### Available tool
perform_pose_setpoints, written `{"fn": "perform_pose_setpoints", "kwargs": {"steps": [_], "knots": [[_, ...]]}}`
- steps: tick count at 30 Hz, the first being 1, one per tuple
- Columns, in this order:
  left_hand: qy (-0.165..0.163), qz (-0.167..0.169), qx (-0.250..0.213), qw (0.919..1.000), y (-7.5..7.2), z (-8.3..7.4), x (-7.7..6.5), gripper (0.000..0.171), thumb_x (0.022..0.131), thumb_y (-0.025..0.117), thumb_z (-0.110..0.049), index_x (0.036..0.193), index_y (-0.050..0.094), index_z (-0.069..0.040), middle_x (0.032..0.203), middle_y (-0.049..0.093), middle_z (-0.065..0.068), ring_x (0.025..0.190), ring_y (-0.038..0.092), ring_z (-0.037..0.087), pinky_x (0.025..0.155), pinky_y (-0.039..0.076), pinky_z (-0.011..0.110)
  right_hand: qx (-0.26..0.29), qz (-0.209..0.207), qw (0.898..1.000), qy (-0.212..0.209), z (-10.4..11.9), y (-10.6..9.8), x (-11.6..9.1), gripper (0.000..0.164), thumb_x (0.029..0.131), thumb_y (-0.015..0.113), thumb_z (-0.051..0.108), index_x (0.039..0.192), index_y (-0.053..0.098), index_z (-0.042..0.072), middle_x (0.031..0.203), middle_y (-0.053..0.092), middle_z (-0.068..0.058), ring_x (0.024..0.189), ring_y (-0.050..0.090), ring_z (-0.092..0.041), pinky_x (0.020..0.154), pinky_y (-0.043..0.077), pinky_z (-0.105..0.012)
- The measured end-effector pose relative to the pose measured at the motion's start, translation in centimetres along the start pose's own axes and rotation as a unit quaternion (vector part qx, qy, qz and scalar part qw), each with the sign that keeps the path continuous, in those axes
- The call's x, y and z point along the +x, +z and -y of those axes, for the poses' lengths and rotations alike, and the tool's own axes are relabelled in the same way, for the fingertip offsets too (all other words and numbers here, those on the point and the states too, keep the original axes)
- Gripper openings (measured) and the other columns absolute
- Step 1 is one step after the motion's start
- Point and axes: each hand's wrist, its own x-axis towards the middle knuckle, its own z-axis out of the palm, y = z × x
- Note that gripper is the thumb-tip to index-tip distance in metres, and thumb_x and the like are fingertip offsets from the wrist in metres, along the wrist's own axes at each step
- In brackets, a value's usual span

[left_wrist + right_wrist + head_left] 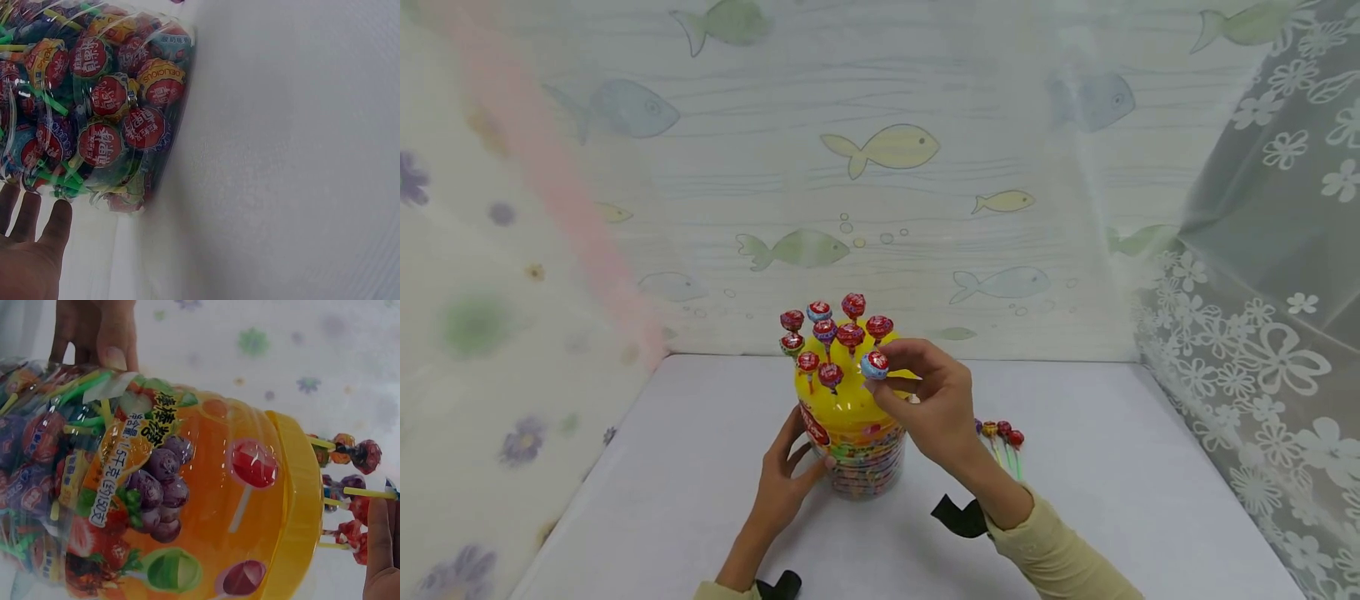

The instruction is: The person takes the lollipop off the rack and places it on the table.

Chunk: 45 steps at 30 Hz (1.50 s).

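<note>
A plastic candy jar point(861, 467) with a yellow lid point(842, 407) stands upright on the white table, filled with wrapped lollipops. Several lollipops point(851, 336) stick up from the lid. My left hand point(781, 483) holds the jar's lower left side, thumb at the front and fingers spread along the wall; three fingertips meet the plastic in the left wrist view. Above the lid's right part, my right hand point(936, 400) pinches a lollipop point(874, 365) in a red and blue wrapper. Its yellow stick point(369, 494) shows in the right wrist view. The stick's lower end appears apart from the lid.
More loose lollipops point(1004, 430) lie on the table point(1075, 467) to the right, partly behind my right forearm. A curtain with fish drawings point(880, 150) hangs along the back edge. Floral sheets hang at both sides. Black straps point(959, 517) are at the wrists.
</note>
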Motion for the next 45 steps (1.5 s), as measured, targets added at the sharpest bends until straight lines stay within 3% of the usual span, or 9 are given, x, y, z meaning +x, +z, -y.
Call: {"fn": "perform_pose_setpoints", "kwargs": {"steps": [5, 8, 14, 21, 27, 32, 38, 45], "knots": [[-0.006, -0.002, 0.001, 1.0, 0.0, 0.2, 0.0, 0.09, 0.09, 0.076, -0.009, 0.163, 0.025, -0.025, 0.16, 0.041, 0.005, 0.138, 0.041, 0.001, 0.116, 0.043, 0.039, -0.01, -0.008, 1.0, -0.003, 0.1, -0.8, -0.4, 0.034, 0.082, 0.074, -0.015, 0.114, 0.067, -0.006, 0.111, 0.07, -0.02, 0.1, 0.071, -0.017, 0.083, 0.064, -0.034], [-0.002, -0.002, 0.002, 1.0, 0.0, 0.3, 0.1, 0.09, 0.09, 0.076, -0.008, 0.163, 0.025, -0.025, 0.159, 0.042, 0.005, 0.138, 0.041, 0.0, 0.116, 0.044, 0.034, -0.009, -0.007, 1.0, -0.002, -0.1, -1.5, -0.8, 0.03, 0.081, 0.074, -0.016, 0.109, 0.067, -0.007, 0.106, 0.07, -0.013, 0.098, 0.071, -0.016, 0.083, 0.064, -0.035], [0.007, 0.0, 0.004, 1.0, 0.1, 0.2, 0.1, 0.09, 0.09, 0.075, -0.007, 0.163, 0.024, -0.022, 0.159, 0.041, 0.008, 0.138, 0.04, -0.003, 0.116, 0.043, 0.045, -0.01, -0.004, 1.0, 0.006, -0.6, -3.2, -2.1, 0.029, 0.08, 0.074, -0.017, 0.107, 0.066, -0.006, 0.105, 0.07, 0.0, 0.097, 0.071, -0.016, 0.082, 0.064, -0.033], [0.003, 0.001, 0.007, 1.0, 0.0, 0.2, 0.1, 0.09, 0.091, 0.075, -0.008, 0.163, 0.023, -0.023, 0.161, 0.04, 0.008, 0.137, 0.039, -0.005, 0.115, 0.042, 0.044, -0.014, -0.015, 1.0, 0.016, -1.9, -5.2, -3.8, 0.029, 0.08, 0.074, -0.019, 0.106, 0.066, -0.007, 0.101, 0.07, 0.0, 0.092, 0.071, -0.014, 0.079, 0.065, -0.032], [0.003, 0.002, 0.001, 1.0, 0.0, 0.1, 0.2, 0.089, 0.091, 0.075, -0.008, 0.163, 0.024, -0.024, 0.16, 0.04, 0.007, 0.138, 0.04, -0.003, 0.115, 0.043, 0.028, -0.02, -0.022, 0.998, 0.048, -2.9, -6.8, -5.5, 0.027, 0.081, 0.074, -0.016, 0.105, 0.067, -0.005, 0.099, 0.072, -0.003, 0.089, 0.071, -0.018, 0.076, 0.065, -0.034], [0.001, 0.0, 0.001, 1.0, 0.1, 0.1, 0.1, 0.089, 0.091, 0.075, -0.007, 0.163, 0.024, -0.023, 0.161, 0.039, 0.008, 0.138, 0.039, -0.004, 0.114, 0.042, 0.026, -0.035, -0.024, 0.996, 0.08, -3.9, -8.4, -6.8, 0.025, 0.083, 0.073, -0.014, 0.106, 0.067, -0.005, 0.1, 0.071, -0.006, 0.086, 0.072, -0.019, 0.075, 0.065, -0.033], [0.0, 0.001, 0.002, 1.0, 0.2, 0.0, 0.0, 0.089, 0.091, 0.075, -0.008, 0.163, 0.025, -0.021, 0.16, 0.04, 0.009, 0.137, 0.039, -0.005, 0.115, 0.042, 0.033, -0.084, -0.024, 0.984, 0.154, -5.7, -11.0, -9.1, 0.026, 0.083, 0.074, -0.011, 0.107, 0.067, -0.004, 0.1, 0.073, -0.006, 0.088, 0.072, -0.017, 0.075, 0.065, -0.029], [0.004, -0.001, 0.005, 1.0, 0.1, 0.0, 0.1, 0.089, 0.091, 0.075, -0.008, 0.163, 0.024, -0.022, 0.16, 0.04, 0.009, 0.137, 0.04, -0.004, 0.116, 0.042, 0.041, -0.168, -0.04, 0.96, 0.221, -7.3, -14.3, -10.5, 0.024, 0.084, 0.078, -0.003, 0.107, 0.07, -0.002, 0.1, 0.073, -0.012, 0.087, 0.07, -0.008, 0.076, 0.062, -0.021]]}}
